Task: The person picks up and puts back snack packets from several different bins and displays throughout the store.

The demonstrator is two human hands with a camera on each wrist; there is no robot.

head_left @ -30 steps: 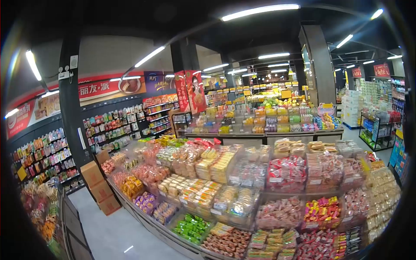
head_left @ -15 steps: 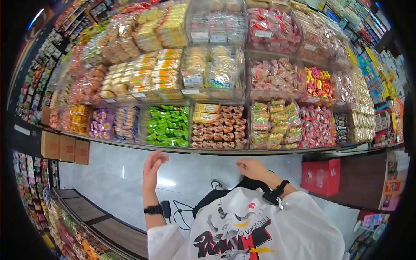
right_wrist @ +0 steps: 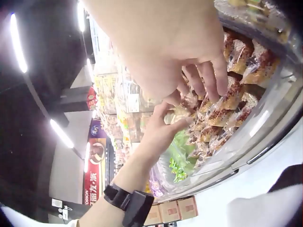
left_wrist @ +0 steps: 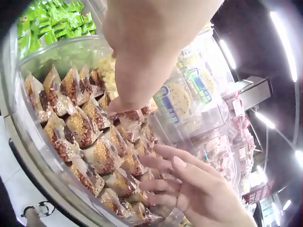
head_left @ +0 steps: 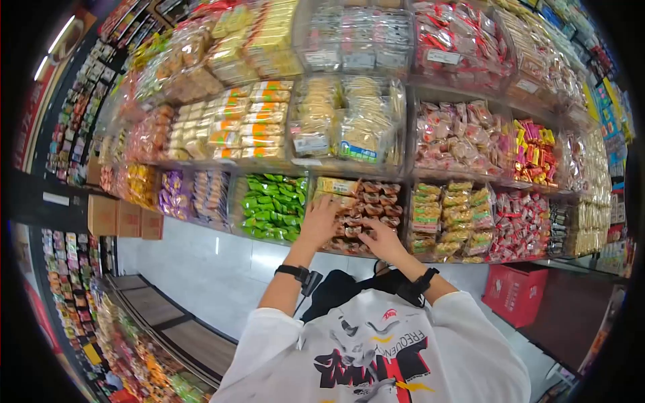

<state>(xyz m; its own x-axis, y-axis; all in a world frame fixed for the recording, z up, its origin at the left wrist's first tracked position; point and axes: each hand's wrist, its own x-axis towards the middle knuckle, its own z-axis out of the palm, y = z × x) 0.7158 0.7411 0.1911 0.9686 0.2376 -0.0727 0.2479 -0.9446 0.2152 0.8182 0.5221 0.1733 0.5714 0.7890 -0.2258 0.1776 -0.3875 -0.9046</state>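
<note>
Both hands reach into a clear-walled bin (left_wrist: 38, 135) of small clear-wrapped grain snack packets (left_wrist: 102, 156). In the head view my left hand (head_left: 320, 223) lies over the bin's left part, fingers extended onto flat yellow-wrapped packets (head_left: 337, 186). Its fingertips are partly hidden among the packets in the left wrist view. My right hand (head_left: 380, 240) hovers low over the front right packets, its fingers loosely bent and spread. In the left wrist view, the right hand (left_wrist: 199, 189) has its fingertips right at the packets.
Green packets (head_left: 272, 201) fill the bin on the left; yellow-and-green wrapped snacks (head_left: 453, 215) fill the one on the right. Taller rows of bagged biscuits (head_left: 363, 124) rise behind. Cardboard boxes (head_left: 127, 218) and a red box (head_left: 514, 292) stand on the floor.
The head view has tilted down from the store to the front bins. Both hands came into view over the floor, then moved forward onto the grain snack packets.
</note>
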